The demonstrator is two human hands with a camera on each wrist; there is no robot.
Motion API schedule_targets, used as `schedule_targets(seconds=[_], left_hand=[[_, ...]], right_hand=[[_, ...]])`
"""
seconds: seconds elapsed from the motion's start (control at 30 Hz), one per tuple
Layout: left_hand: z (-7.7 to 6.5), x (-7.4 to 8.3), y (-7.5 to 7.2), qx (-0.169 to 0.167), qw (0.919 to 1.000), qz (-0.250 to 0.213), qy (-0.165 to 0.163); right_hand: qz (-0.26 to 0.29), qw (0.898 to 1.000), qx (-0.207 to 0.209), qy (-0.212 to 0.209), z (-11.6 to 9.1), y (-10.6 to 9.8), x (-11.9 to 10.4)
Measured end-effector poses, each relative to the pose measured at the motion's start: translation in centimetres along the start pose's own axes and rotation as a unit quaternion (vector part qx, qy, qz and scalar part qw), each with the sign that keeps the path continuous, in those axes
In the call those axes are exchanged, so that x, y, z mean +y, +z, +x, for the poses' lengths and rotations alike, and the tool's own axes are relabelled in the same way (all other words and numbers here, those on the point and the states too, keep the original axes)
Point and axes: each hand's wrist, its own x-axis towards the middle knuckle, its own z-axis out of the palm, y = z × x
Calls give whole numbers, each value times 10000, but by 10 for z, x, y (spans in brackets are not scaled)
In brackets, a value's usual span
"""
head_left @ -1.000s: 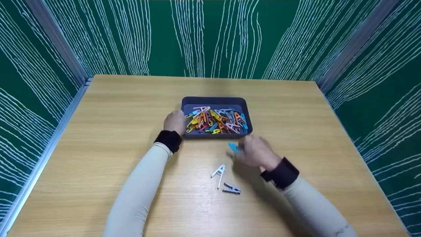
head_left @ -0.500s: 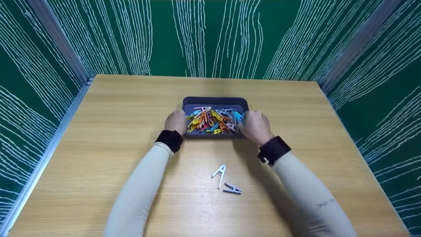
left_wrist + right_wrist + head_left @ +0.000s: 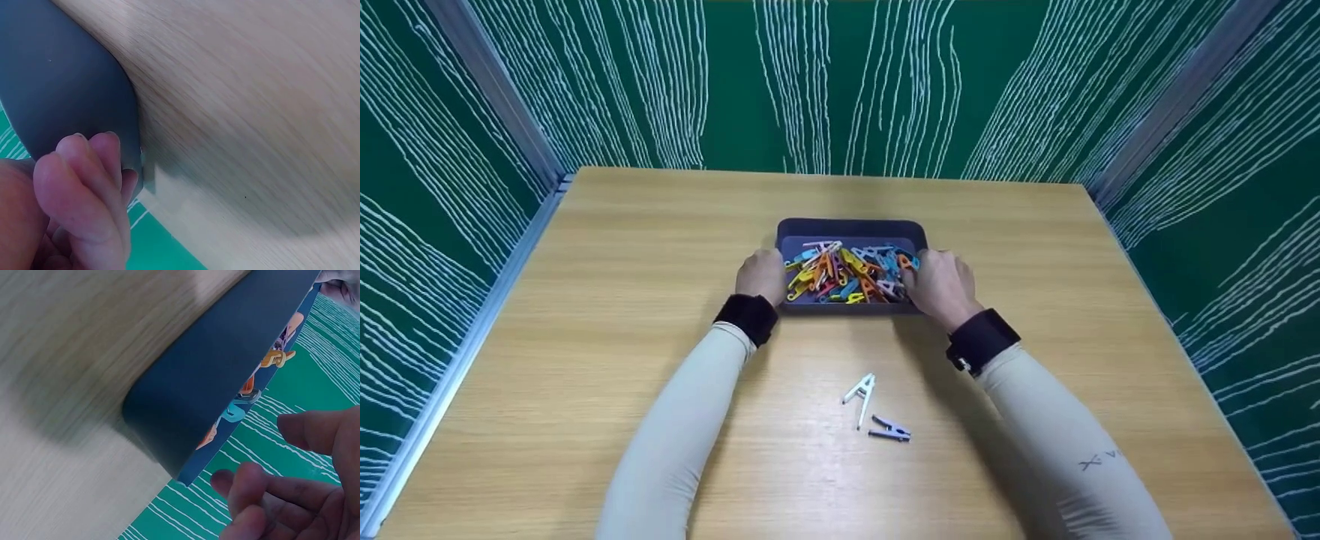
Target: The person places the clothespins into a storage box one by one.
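Observation:
A dark grey tray (image 3: 847, 308) holds a heap of colourful plastic clothespins (image 3: 851, 262). At its left side, my left hand (image 3: 761, 277) grips the rim, its fingers (image 3: 79, 197) against the outer wall in the left wrist view. My right hand (image 3: 943, 285) is over the tray's right edge. In the right wrist view its thumb (image 3: 306, 432) and fingers are loosely bent and apart, with nothing between them. On the table in front of the tray lie a white clothespin (image 3: 867, 384) and a greyish-purple clothespin (image 3: 894, 430).
The tray stands on a wooden table (image 3: 660, 225), near its middle. Green panels (image 3: 735, 90) with white wavy lines enclose the back and sides, joined by grey metal posts (image 3: 1181, 97).
My right hand has carried a blue clothespin from the table to the tray's right side and let it go there. My left hand has stayed on the tray.

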Motion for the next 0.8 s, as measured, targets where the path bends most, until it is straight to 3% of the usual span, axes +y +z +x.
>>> schedule_targets(seconds=[0.4,0.8], left_hand=[[-2,-1,0,-30,10000,-67,8],[2,-1,-1,-334,9993,-51,-147]], right_hand=[[130,9994,49,-313,-26,-6,-13],[492,9947,-633,-644,-67,-10,-32]])
